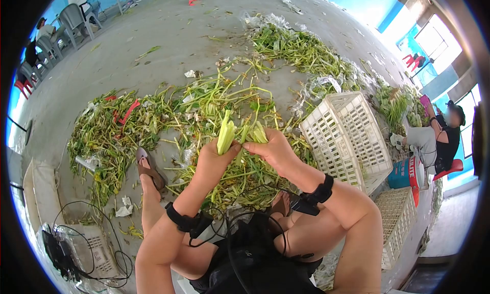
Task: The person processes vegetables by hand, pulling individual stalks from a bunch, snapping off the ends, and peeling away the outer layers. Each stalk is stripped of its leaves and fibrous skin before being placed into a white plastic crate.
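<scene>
Near the middle of the head view, my left hand (216, 159) is closed around a bunch of pale green stalks (226, 132), whose tops stick up from the fist. My right hand (270, 148) grips a smaller piece of green stalk (259, 134). The two hands almost touch at the thumbs, with a thin green piece between them. Below and beyond them, a loose heap of green stems and leaves (214, 103) covers the floor. Black bands with small devices sit on both wrists.
White plastic crates (339, 148) stand at the right, beside a blue bucket (403, 174). A seated person (444, 141) is at the far right. More stem heaps (301, 49) lie ahead. Cables (97, 253) and another crate are at lower left. Grey chairs (72, 18) stand upper left.
</scene>
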{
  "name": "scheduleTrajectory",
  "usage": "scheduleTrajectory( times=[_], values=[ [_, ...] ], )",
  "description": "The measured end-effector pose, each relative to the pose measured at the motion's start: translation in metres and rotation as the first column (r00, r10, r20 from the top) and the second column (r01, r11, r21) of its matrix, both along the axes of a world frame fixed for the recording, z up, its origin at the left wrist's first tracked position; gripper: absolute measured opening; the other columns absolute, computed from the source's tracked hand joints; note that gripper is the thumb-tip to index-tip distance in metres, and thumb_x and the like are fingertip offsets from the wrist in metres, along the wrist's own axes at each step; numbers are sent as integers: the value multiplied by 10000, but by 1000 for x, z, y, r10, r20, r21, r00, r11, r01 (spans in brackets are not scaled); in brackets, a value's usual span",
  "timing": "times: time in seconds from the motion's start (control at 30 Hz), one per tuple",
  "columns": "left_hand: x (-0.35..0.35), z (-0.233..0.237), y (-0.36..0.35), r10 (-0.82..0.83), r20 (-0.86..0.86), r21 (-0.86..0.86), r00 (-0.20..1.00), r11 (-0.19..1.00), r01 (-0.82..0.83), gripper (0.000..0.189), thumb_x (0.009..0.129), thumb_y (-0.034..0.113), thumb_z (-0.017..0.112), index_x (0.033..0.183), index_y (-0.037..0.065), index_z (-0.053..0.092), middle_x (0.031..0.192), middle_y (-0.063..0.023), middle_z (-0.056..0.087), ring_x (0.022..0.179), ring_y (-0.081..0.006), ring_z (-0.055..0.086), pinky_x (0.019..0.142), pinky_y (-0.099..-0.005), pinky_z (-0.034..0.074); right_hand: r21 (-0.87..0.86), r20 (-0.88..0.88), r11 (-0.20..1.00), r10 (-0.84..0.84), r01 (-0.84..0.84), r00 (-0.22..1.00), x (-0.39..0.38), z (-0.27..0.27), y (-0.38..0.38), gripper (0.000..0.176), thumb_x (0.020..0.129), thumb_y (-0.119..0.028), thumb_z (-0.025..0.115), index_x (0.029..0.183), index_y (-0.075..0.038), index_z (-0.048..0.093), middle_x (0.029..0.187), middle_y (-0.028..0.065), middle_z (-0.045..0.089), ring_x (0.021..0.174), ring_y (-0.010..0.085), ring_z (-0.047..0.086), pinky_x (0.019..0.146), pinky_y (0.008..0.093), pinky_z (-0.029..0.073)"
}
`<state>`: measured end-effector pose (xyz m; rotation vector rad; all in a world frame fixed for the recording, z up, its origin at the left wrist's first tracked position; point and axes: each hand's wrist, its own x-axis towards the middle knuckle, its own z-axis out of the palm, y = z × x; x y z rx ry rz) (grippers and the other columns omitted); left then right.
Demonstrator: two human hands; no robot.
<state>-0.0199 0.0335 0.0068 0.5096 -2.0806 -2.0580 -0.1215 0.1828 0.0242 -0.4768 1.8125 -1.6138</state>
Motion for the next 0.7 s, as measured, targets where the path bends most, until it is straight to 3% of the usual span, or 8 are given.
scheduleTrajectory(
  times=[0.2, 0.3, 0.4, 0.5, 0.7],
  values=[
    [2, -7, -2, -45, -65, -30, 997, 999, 43, 115, 878, 132, 629, 933, 30, 630, 699, 39, 537, 598, -43, 439, 547, -229, 363, 77, -128, 996, 57, -48, 990, -1, -6, 2, 164, 774, -130, 658, 844, 6, 597, 662, 1, 553, 570, 80, 470, 502, 267, 360],
    [3, 1, -1, -57, -16, 15, 998, 998, 57, 113, 875, 132, 628, 929, 33, 624, 699, 34, 536, 587, -50, 444, 541, -225, 356, 50, -73, 997, 58, -54, 996, 0, -4, 1, 160, 767, -129, 644, 830, 8, 589, 672, 2, 553, 573, 83, 470, 500, 269, 353],
    [2, 3, -2, -51, 76, 167, 996, 985, 38, 113, 867, 127, 627, 927, 32, 616, 693, 28, 534, 574, -60, 456, 532, -225, 352, -30, 4, 999, 41, -41, 999, 5, 7, -2, 152, 772, -128, 647, 836, -1, 590, 681, 4, 557, 562, 73, 471, 497, 255, 355],
    [3, 5, -4, -65, 57, 281, 996, 958, 47, 111, 853, 109, 627, 928, 30, 610, 698, 17, 540, 575, -74, 479, 531, -227, 368, -65, 158, 996, 74, -64, 985, 4, 9, -1, 129, 781, -123, 641, 843, -21, 592, 688, -1, 554, 542, 57, 461, 499, 235, 360],
    [4, 1, -6, -82, -39, 503, 996, 859, 90, 145, 847, 121, 629, 973, 54, 603, 745, 7, 563, 598, -77, 495, 540, -242, 395, -150, 273, 984, 133, -94, 953, 5, 18, 1, 86, 807, -99, 641, 843, -48, 582, 696, -12, 544, 509, 42, 433, 498, 221, 365]
  ],
)
